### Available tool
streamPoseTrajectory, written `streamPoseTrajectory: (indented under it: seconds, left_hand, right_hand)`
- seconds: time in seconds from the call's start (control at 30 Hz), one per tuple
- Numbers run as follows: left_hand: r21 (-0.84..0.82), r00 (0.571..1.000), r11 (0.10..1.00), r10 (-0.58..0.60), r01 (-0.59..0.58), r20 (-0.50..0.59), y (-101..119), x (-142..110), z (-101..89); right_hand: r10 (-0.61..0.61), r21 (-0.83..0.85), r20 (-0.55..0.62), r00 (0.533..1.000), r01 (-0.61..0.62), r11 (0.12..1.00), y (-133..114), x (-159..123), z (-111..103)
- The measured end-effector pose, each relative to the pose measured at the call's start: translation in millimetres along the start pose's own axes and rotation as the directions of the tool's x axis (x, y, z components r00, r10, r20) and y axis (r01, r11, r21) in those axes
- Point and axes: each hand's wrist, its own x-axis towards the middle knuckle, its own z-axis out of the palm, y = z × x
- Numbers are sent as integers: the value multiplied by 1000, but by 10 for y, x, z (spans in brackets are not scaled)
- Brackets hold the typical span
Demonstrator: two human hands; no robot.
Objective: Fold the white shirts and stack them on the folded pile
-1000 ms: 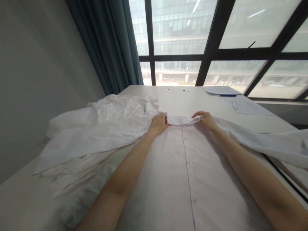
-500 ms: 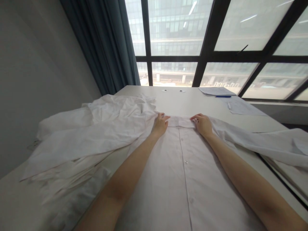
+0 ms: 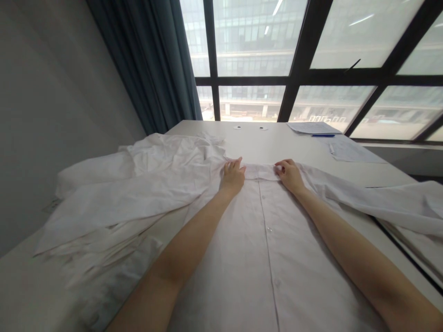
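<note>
Shirt lies lengthwise (collar seemingly windowward).

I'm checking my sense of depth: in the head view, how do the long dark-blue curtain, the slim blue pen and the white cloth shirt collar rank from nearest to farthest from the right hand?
1. White shirt collar: at the right hand's fingers, on its left.
2. Blue pen: beyond the hand, to its right.
3. Dark-blue curtain: far left.

The shirt is soft white cloth, a bit wrinkly, the table looks smooth, and the sheets are thin paper.
</note>
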Motion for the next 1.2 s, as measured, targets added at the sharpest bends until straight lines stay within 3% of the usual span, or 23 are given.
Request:
streamPoseTrajectory:
  seconds: [0.13,0.33,0.5,0.63,0.73,0.9,1.07,1.2]
  left_hand:
    - [-14,983,987,163,-162,87,21,3,5]
    - [-70,951,984,178,-166,251,-51,44,38]
    - [-113,918,986,156,-122,365,-127,65,-13]
    - [-41,950,992,125,-118,286,-125,33,-20]
    - [12,975,995,99,-103,197,-89,4,-38]
    - [-51,959,963,269,-265,93,-55,4,-89]
    - [-86,961,963,262,-255,88,-85,20,-61]
    - [-87,974,976,208,-201,85,-115,22,-29]
  right_hand:
    - [-59,-81,3,998,59,995,-105,-19,-76]
    - [-236,-48,255,938,256,966,-221,-20,71]
    - [-155,-76,386,909,199,977,51,25,129]
    - [-81,-119,377,923,135,984,245,36,61]
    - [-69,-134,325,943,118,984,246,21,26]
    - [-165,-113,201,966,191,975,69,16,-29]
    - [-387,9,262,884,399,917,-86,10,-16]
    - [-449,37,276,850,458,888,-108,3,3]
